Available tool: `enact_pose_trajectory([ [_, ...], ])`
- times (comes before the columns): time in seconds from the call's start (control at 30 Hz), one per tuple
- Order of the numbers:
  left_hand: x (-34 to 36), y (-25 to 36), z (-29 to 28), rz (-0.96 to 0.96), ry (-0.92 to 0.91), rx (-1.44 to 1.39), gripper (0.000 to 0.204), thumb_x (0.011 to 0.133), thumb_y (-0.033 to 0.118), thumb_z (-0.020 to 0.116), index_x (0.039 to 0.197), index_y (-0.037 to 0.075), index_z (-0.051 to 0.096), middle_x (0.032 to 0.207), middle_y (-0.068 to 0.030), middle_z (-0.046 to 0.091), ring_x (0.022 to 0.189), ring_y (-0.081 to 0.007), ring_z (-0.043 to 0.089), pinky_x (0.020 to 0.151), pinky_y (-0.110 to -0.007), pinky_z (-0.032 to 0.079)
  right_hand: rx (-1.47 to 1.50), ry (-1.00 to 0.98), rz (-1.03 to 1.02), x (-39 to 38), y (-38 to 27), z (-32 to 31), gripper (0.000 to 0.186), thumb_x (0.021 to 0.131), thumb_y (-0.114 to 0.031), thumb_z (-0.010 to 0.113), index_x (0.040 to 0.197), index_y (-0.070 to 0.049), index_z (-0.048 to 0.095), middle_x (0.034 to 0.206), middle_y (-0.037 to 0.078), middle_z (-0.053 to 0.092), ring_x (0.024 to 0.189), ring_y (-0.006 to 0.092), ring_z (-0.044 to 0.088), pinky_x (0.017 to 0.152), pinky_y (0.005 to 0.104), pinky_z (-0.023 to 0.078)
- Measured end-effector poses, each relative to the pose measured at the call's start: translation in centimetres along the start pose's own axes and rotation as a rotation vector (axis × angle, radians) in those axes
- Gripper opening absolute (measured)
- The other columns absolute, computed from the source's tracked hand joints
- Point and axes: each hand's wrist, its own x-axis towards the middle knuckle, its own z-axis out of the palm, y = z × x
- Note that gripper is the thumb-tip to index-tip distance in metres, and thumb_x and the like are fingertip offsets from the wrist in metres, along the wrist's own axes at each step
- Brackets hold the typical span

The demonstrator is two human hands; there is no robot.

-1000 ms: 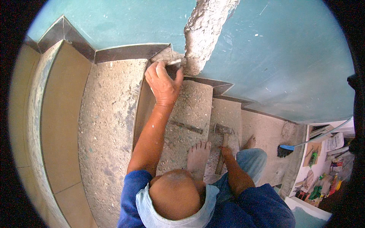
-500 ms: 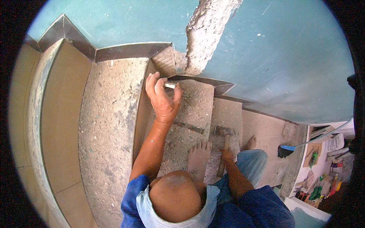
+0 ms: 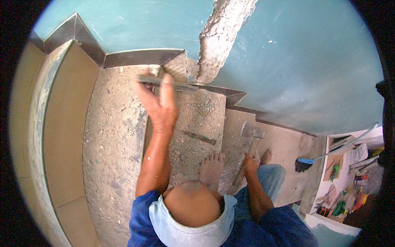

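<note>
In my left hand [image 3: 162, 105], closed and raised above the step edge by the wall, is a long, narrow grey bar that looks like a chisel [image 3: 183, 87]. It lies nearly level, one end toward the broken wall corner; motion blurs it. My right hand [image 3: 251, 165] grips the wooden handle of a hammer [image 3: 252, 131], whose metal head is up, over the lower steps. A second dark metal rod, chisel-like [image 3: 198, 138], rests on the gritty step between my arms, near my bare foot [image 3: 212, 165].
A rough channel [image 3: 222, 37] is cut into the teal wall [image 3: 296, 61], above dark skirting tiles [image 3: 140, 58]. Concrete steps [image 3: 111, 123] strewn with debris climb to the left. Down at the right are a blue-and-black brush [image 3: 305, 164] and a pile of tools [image 3: 347, 197].
My left hand has moved left and lifted the bar, turning it so its length shows. My right hand has shifted slightly, and the hammer head has risen and moved a little right.
</note>
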Motion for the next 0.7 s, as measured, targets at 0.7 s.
enact_pose_trajectory([
  [0.7, 4.8, -6.1, -23.7, -0.884, -0.520, -1.413, 0.062, 0.103, 0.042, 0.039, 0.148, 0.000, 0.039, 0.104, -0.0169, 0.056, 0.082, -0.0260, 0.054, 0.059, -0.041, 0.045, -0.925, -0.491, -1.126, -10.6, -40.2, 4.5, 0.042, 0.094, -0.025, 0.067, 0.127, -0.004, 0.053, 0.106, 0.030, 0.067, 0.100, 0.0500, 0.064, 0.083, 0.0511, 0.052],
])
